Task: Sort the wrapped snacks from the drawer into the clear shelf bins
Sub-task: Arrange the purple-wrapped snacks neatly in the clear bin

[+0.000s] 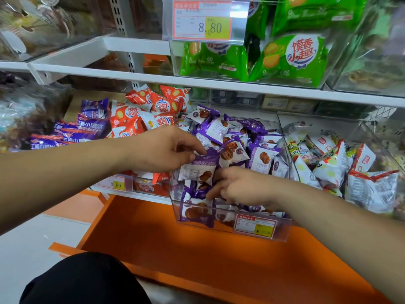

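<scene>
A clear shelf bin (221, 226) in the middle holds many purple-and-white wrapped snacks (258, 141). My left hand (166, 148) pinches the purple end of one such snack (200, 170) above the bin's front left part. My right hand (238, 186) reaches into the bin from the right, its fingers curled among the wrappers near the front; whether it holds one I cannot tell. Below the bin, the open orange drawer (175, 249) shows a bare floor.
Red-and-white snack packs (140, 119) fill the bin to the left, with blue-purple packs (87, 128) beyond. White-and-red packs (333, 159) sit in the bin on the right. Green packs (291, 55) fill a bin on the upper shelf (153, 79). A dark-clothed knee (83, 279) is at bottom left.
</scene>
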Demonstrator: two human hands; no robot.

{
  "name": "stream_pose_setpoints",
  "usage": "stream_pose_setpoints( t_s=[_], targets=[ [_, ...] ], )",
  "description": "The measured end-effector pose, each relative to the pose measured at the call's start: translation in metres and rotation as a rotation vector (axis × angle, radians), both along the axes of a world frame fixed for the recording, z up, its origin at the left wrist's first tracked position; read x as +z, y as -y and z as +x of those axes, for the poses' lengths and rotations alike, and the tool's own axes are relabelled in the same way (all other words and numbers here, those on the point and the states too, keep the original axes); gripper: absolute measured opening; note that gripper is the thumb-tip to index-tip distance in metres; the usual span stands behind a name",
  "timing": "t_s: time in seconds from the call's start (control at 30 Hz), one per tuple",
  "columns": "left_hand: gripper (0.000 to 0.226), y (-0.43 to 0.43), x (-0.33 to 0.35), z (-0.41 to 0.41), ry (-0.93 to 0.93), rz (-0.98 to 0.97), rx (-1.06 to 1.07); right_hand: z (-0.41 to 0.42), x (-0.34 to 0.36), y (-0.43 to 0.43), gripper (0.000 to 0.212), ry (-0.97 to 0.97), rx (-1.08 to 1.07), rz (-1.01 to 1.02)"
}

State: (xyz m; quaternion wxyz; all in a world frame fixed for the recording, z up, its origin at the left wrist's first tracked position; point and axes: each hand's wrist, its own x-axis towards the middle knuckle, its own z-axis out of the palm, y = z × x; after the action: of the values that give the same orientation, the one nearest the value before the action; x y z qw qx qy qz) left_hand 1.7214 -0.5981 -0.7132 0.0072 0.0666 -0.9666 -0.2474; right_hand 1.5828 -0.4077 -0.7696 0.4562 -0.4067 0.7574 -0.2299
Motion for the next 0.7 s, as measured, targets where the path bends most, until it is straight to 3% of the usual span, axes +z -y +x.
stream_pose_setpoints(
  t_s=[0.2, 0.57, 0.7],
  targets=[
    [0.03, -0.006, 0.004, 0.0, 0.023, -0.045, -0.004, 0.006, 0.0, 0.0, 0.066, 0.067, -0.073, -0.089],
    [0.029, -0.015, -0.005, 0.0, -0.074, 0.176, 0.162, 0.01, 0.008, -0.009, 0.056, 0.238, -0.074, -0.147],
    [0.028, -0.021, -0.014, 0.0, -0.127, 0.163, 0.164, 0.012, 0.0, -0.014, 0.032, 0.379, -0.199, -0.275]
  ],
)
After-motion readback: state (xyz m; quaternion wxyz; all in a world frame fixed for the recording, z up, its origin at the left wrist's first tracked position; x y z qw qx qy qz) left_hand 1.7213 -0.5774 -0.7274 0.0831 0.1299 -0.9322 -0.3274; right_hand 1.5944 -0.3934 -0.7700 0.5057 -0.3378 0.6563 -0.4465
